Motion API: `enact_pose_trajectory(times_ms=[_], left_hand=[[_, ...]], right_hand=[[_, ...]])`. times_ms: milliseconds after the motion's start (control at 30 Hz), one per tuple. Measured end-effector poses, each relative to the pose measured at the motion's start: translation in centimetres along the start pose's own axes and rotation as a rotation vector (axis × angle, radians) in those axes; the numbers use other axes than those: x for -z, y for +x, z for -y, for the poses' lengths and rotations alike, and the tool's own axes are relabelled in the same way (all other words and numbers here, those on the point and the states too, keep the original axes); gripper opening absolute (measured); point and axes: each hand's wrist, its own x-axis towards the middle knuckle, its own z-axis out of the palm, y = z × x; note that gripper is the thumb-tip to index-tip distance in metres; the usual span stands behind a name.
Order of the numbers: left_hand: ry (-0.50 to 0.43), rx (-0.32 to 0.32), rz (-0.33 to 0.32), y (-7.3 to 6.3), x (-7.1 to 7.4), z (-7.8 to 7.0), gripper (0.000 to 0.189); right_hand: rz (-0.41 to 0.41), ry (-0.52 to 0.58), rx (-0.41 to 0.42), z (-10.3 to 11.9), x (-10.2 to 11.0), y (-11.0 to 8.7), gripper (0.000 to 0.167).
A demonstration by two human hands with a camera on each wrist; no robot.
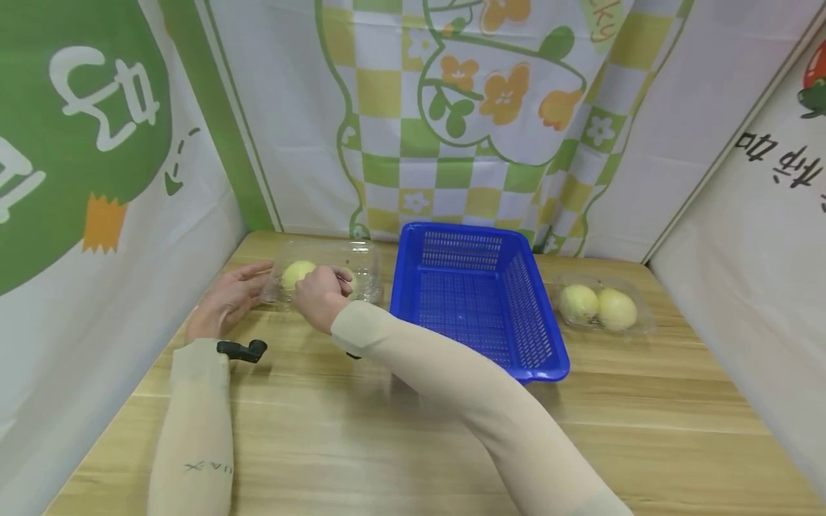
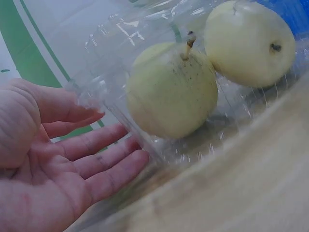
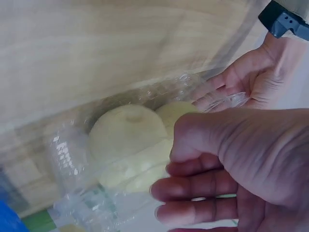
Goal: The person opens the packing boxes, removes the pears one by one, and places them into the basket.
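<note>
A clear plastic box (image 1: 368, 276) holding two pale yellow-green pears stands on the table at the back left. One pear (image 2: 171, 94) has its stem up; the other pear (image 2: 248, 43) lies beside it. At the box's left end is my left hand (image 1: 235, 297), palm facing the box, fingers fairly straight with tips touching its end wall. My right hand (image 1: 320, 295) is over the box's front, partly covering the right-hand pear. In the right wrist view its thumb and forefinger come together at the plastic edge and pinch it, with the other fingers loosely bent.
A blue slotted basket (image 1: 464, 294) stands right of the box, under my right forearm. Farther right, a second clear box (image 1: 645, 322) holds two pears (image 1: 617, 309). Printed cloth walls (image 1: 284, 107) enclose the wooden table (image 1: 310, 444).
</note>
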Motion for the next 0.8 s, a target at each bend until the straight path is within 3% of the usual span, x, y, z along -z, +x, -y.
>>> enact_pose_trajectory(times_ms=[233, 333, 500, 633, 733, 800], left_hand=[[0.043, -0.034, 0.051, 0.2, -0.2, -0.3, 0.067], [0.028, -0.021, 0.061, -0.2, 0.1, -0.3, 0.068], [0.081, 0.006, 0.088, -0.8, 0.8, 0.2, 0.071], [-0.025, -0.052, 0.203, -0.8, 1.4, 0.9, 0.069], [-0.137, -0.102, 0.316, -0.7, 1.7, 1.3, 0.067], [-0.170, -0.108, 0.347, -0.7, 1.8, 1.4, 0.067]], right_hand=[[0.007, 0.142, 0.018, -0.6, 0.2, 0.4, 0.032], [-0.034, 0.212, 0.059, -1.2, 0.1, 0.2, 0.035], [-0.151, 0.266, 0.132, -2.0, -0.5, -0.3, 0.034], [-0.232, 0.308, 0.171, -2.4, -0.8, -0.6, 0.027], [-0.238, 0.341, 0.186, -2.6, -0.8, -0.9, 0.024], [-0.230, 0.352, 0.185, -2.6, -0.9, -1.1, 0.023]])
